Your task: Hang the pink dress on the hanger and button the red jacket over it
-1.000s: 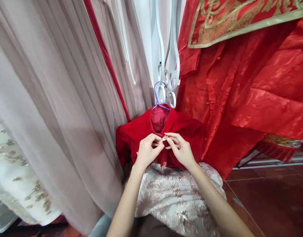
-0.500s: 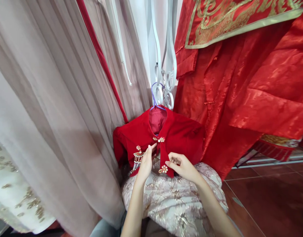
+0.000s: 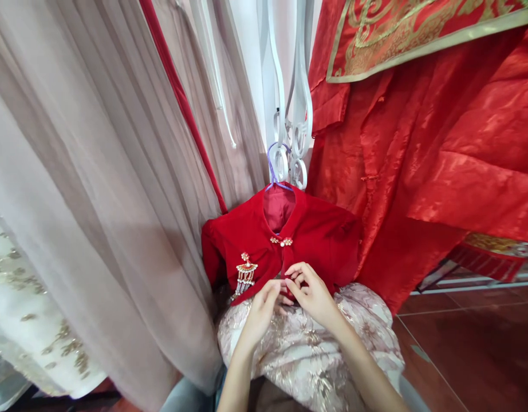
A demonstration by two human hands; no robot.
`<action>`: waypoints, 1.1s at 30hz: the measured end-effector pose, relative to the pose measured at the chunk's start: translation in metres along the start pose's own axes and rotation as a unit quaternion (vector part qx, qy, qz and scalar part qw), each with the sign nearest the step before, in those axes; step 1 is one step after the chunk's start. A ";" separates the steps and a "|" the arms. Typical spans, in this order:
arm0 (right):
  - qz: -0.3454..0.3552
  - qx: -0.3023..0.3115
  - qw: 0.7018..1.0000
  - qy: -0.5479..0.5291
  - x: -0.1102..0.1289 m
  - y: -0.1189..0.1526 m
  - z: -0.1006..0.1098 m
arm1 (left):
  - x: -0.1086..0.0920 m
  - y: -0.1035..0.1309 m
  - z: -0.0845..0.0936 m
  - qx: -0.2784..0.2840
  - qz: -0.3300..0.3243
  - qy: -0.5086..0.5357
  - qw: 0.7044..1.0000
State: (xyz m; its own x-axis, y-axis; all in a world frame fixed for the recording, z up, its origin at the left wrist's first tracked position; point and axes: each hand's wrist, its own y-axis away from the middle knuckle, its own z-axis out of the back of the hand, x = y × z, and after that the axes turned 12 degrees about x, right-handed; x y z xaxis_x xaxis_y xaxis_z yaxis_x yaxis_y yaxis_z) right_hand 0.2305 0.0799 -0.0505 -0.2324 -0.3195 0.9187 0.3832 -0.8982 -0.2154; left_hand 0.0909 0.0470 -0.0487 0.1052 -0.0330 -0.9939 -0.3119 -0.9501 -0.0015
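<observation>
A short red velvet jacket [image 3: 326, 240] hangs on a purple hanger [image 3: 271, 163]. Its collar is joined by a pearled flower clasp [image 3: 282, 242], and a beaded tassel brooch [image 3: 245, 274] is pinned to the front at left. At the lower front opening, my left hand [image 3: 264, 309] is closed on one edge of the jacket. My right hand [image 3: 312, 294] pinches the opposite edge, its fingertips meeting those of the left. The lower flower clasp is hidden behind my fingers. Under both wrists lies a pale, gold-patterned cloth [image 3: 307, 355].
Beige sheer drapes [image 3: 118, 200] hang at the left, beside a white gown with gold appliqué [image 3: 40, 326]. White scrolled metalwork [image 3: 300, 137] rises behind the hanger. Red satin garments [image 3: 401, 160] hang at the right, above a reddish tiled floor [image 3: 474, 337].
My left hand has dropped from inside the upper opening to the lower edge. My right hand has shifted slightly left, so the two now meet, and the lower flower clasp is covered.
</observation>
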 end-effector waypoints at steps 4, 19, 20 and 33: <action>0.000 0.031 0.999 0.043 0.005 0.003 0.007 | -0.002 0.001 0.001 -0.012 -0.020 0.000 1.000; -0.033 0.047 0.998 -0.030 0.000 0.005 -0.003 | 0.006 -0.007 0.036 -0.272 -0.161 -0.247 0.916; -0.035 0.050 0.997 -0.039 0.002 0.005 -0.003 | 0.009 -0.010 0.039 -0.305 -0.174 -0.291 0.890; 0.036 0.104 0.989 -0.095 0.009 0.004 -0.015 | 0.008 -0.026 0.042 -0.343 -0.183 -0.301 0.871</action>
State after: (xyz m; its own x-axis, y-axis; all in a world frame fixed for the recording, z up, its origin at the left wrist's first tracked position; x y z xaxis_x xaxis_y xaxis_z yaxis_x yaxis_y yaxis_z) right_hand 0.2160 0.0691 -0.0480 -0.0327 -0.2998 0.9534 0.5731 -0.7871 -0.2278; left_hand 0.0604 0.0848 -0.0615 -0.4988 0.2836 -0.8190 0.2984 -0.8310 -0.4695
